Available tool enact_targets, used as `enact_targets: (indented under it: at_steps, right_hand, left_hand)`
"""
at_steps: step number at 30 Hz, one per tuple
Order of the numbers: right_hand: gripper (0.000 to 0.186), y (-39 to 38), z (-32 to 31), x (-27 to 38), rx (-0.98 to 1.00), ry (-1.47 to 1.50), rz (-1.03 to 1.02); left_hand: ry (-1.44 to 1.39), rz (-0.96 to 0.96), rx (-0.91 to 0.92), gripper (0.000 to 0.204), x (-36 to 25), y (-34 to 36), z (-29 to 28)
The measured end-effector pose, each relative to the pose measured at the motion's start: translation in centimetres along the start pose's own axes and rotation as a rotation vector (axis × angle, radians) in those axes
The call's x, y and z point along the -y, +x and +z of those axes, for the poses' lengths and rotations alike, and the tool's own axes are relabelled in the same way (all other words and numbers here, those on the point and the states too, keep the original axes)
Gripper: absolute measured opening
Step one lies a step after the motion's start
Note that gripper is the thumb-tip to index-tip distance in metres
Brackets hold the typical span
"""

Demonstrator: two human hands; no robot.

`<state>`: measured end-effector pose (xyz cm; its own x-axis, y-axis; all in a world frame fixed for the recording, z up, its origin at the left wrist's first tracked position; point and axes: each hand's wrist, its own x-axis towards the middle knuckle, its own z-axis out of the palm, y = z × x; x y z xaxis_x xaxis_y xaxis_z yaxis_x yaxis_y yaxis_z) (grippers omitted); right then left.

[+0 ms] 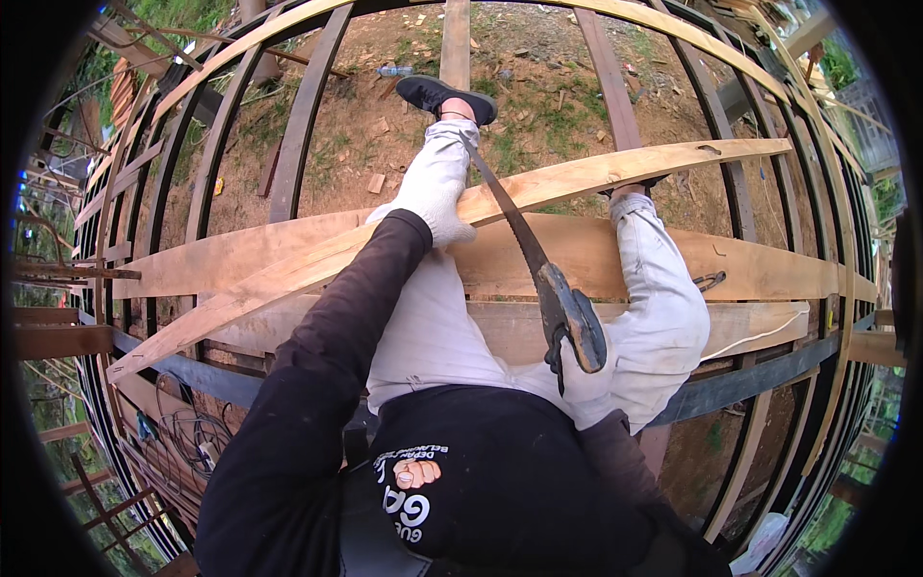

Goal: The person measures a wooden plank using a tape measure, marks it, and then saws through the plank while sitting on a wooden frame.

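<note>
My right hand, in a white glove, grips the dark handle of a handsaw. Its blade runs up and to the left, across a long pale wooden plank. My left hand, also in a white glove, presses down on that plank just left of the blade. The plank lies slanted over wider boards set on a dark metal frame. My legs in light trousers stretch forward, and one black shoe rests on a beam.
Dark metal beams run across an open frame, with dirt and grass ground far below between them. Coiled cable lies at lower left. A small metal clamp-like tool sits on the board at right.
</note>
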<state>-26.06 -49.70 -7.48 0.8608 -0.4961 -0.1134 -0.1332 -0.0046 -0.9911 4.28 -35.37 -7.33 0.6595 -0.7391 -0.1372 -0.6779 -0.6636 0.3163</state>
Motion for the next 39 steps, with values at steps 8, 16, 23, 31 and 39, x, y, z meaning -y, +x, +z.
enact_targets:
  at_steps: [8,16,23,31,39]
  right_hand:
    - [0.055,5.1,3.0,-2.1,-0.042,-0.143,-0.12]
    - [0.057,2.0,1.6,-0.5,0.007,0.039,0.024]
    - [0.057,1.9,2.0,0.3,-0.016,-0.177,-0.119]
    - [0.055,5.9,2.9,-0.5,-0.02,-0.171,-0.168]
    - [0.062,-1.6,-0.7,0.0,0.027,0.066,0.135]
  left_hand:
    - [0.109,0.022,0.047,0.112,1.6,0.4,1.8]
    - [-0.083,0.061,-0.335,0.071,3.5,2.9,4.5]
    - [-0.111,-0.154,-0.127,0.065,2.2,2.9,3.0]
    - [-0.013,-0.095,-0.214,0.07,1.5,3.0,3.5]
    - [-0.1,-0.163,-0.057,0.066,-1.3,1.2,-0.7]
